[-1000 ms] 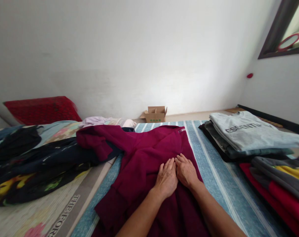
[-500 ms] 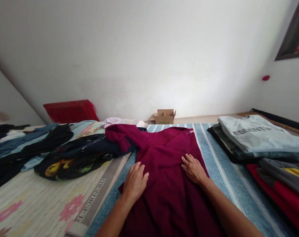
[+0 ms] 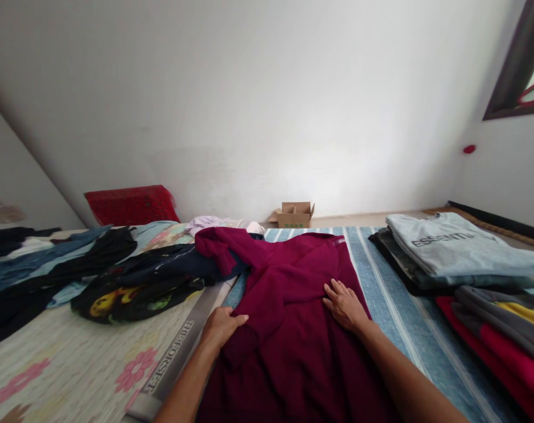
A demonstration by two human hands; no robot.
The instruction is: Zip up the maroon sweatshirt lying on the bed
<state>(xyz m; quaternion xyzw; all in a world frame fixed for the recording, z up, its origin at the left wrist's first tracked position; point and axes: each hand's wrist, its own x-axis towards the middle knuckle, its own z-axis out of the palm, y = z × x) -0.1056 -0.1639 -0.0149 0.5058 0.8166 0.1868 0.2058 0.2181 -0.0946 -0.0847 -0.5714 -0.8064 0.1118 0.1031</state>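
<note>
Midway, I'd say: the maroon top (image 3: 293, 317) lies spread under my hands, not yet folded.

My right hand (image 3: 343, 304) lies flat, fingers spread, on its middle; my left hand (image 3: 220, 327) pinches its left edge. Right of my right hand sit folded stacks (image 3: 447, 249); past my left hand, loose clothes (image 3: 130, 282) wait.
</note>
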